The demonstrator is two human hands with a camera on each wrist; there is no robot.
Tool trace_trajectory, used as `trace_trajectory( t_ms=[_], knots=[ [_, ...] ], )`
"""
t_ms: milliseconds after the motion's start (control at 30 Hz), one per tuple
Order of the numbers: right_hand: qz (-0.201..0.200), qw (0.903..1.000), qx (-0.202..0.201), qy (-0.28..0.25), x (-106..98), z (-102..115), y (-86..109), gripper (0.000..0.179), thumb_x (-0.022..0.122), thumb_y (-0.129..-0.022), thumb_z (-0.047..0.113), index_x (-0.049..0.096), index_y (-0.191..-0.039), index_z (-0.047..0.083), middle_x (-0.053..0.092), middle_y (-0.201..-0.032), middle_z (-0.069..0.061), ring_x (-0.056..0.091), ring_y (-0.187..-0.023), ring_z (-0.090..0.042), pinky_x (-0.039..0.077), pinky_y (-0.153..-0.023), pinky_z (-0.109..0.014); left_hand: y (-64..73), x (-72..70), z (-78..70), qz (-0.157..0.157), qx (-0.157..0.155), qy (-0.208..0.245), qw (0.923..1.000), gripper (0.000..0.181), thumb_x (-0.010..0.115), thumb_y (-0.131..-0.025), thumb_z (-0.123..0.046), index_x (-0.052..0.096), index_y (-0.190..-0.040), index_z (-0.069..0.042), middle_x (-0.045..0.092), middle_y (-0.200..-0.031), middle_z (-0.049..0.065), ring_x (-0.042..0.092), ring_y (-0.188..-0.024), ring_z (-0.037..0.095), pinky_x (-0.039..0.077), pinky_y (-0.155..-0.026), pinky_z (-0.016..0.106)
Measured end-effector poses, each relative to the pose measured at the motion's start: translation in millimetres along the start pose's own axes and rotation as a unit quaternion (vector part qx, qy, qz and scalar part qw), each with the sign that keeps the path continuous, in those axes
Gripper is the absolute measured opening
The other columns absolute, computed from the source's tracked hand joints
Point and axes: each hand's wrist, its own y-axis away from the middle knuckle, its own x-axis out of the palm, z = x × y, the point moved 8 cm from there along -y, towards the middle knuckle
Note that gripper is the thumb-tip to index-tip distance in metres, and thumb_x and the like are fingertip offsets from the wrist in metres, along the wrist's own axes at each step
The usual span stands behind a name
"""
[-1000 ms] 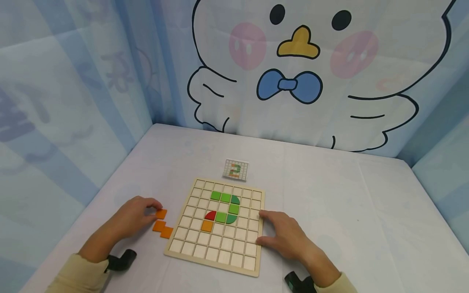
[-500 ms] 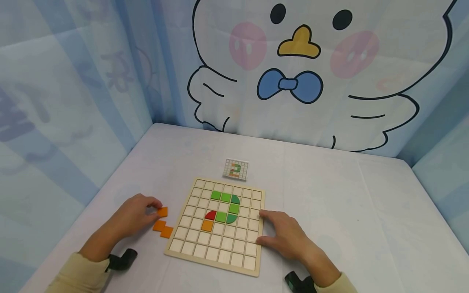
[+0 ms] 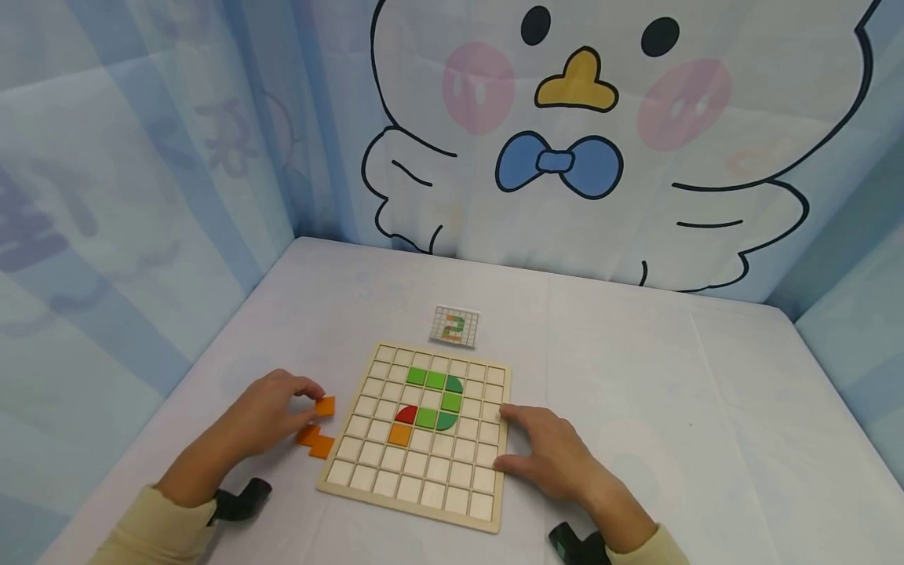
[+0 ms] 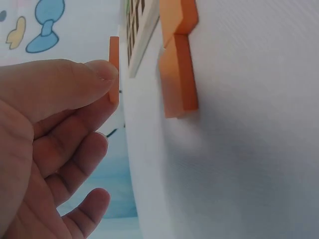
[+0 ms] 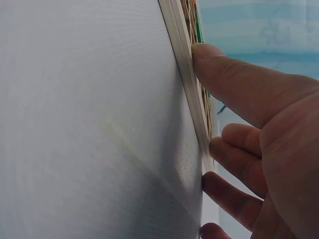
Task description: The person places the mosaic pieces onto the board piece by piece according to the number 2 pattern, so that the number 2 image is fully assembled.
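Observation:
In the head view my left hand (image 3: 271, 408) pinches an orange square tile (image 3: 326, 406) just left of the wooden grid board (image 3: 410, 510). The left wrist view shows that tile (image 4: 114, 47) edge-on between thumb and fingertips, raised off the cloth. Two more orange tiles (image 3: 321, 447) lie on the table under and beside this hand. My right hand (image 3: 554, 455) touches the board's right edge with thumb and extended fingertips. On the grid sit several green tiles (image 3: 426, 418), a red quarter-round tile (image 3: 406, 414) and an orange square (image 3: 399, 435) below it.
A small card (image 3: 454, 326) with a printed grid pattern lies behind the board. White cloth covers the table (image 3: 636, 377). Patterned curtains (image 3: 141, 196) hang at the back and sides. Each wrist wears a dark device (image 3: 243, 500).
My left hand has lifted the orange tile and shifted it slightly right, toward the board. The right hand and the board have stayed in place.

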Motion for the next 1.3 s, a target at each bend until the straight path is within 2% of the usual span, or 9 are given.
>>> trace_trajectory(
  t_ms=[167, 333, 567, 933, 1300],
  knots=[
    [0.000, 1.0000, 0.000, 0.000, -0.4, 0.1, 0.0, 0.068, 0.084, -0.080, 0.035, 0.059, -0.136, 0.004, 0.060, -0.134, -0.012, 0.051, -0.129, -0.034, 0.038, -0.106, -0.053, 0.7, -2.3, -8.9, -0.008, 0.022, 0.002, 0.9997, 0.019, 0.078, -0.087, -0.012, 0.073, -0.105, -0.008, 0.065, -0.105, 0.006, 0.058, -0.102, 0.031, 0.051, -0.088, 0.051],
    [0.001, 1.0000, 0.002, 0.000, -0.5, 0.2, -0.2, 0.069, 0.084, -0.081, 0.036, 0.059, -0.136, 0.004, 0.059, -0.134, -0.012, 0.050, -0.130, -0.034, 0.038, -0.107, -0.053, 1.9, -2.7, -18.2, -0.007, 0.026, 0.007, 0.9996, 0.019, 0.077, -0.088, -0.012, 0.074, -0.106, -0.009, 0.065, -0.106, 0.004, 0.058, -0.103, 0.029, 0.051, -0.090, 0.050],
    [0.002, 1.0000, 0.002, 0.002, -0.6, 0.8, -0.5, 0.070, 0.084, -0.081, 0.037, 0.059, -0.136, 0.004, 0.059, -0.135, -0.012, 0.050, -0.130, -0.034, 0.038, -0.107, -0.052, 3.0, 3.1, -29.1, 0.011, 0.038, 0.022, 0.9990, 0.020, 0.077, -0.088, -0.013, 0.073, -0.107, -0.011, 0.063, -0.107, 0.003, 0.058, -0.102, 0.027, 0.051, -0.089, 0.049],
    [0.003, 1.0000, 0.004, -0.002, -0.5, 0.7, 0.3, 0.069, 0.084, -0.081, 0.036, 0.058, -0.137, 0.004, 0.059, -0.135, -0.012, 0.050, -0.131, -0.034, 0.037, -0.107, -0.053, 3.3, 10.0, -42.2, 0.029, 0.032, 0.021, 0.9989, 0.017, 0.077, -0.088, -0.013, 0.074, -0.105, -0.014, 0.062, -0.105, 0.001, 0.056, -0.101, 0.023, 0.050, -0.089, 0.046],
    [0.002, 1.0000, 0.007, 0.002, 0.4, -0.4, -0.4, 0.069, 0.084, -0.081, 0.036, 0.058, -0.136, 0.004, 0.059, -0.135, -0.012, 0.050, -0.130, -0.034, 0.038, -0.107, -0.052, 2.9, 20.6, -51.5, 0.037, 0.044, 0.020, 0.9981, 0.014, 0.079, -0.086, -0.012, 0.074, -0.098, -0.016, 0.062, -0.098, -0.003, 0.056, -0.096, 0.019, 0.051, -0.086, 0.042]
  ],
)
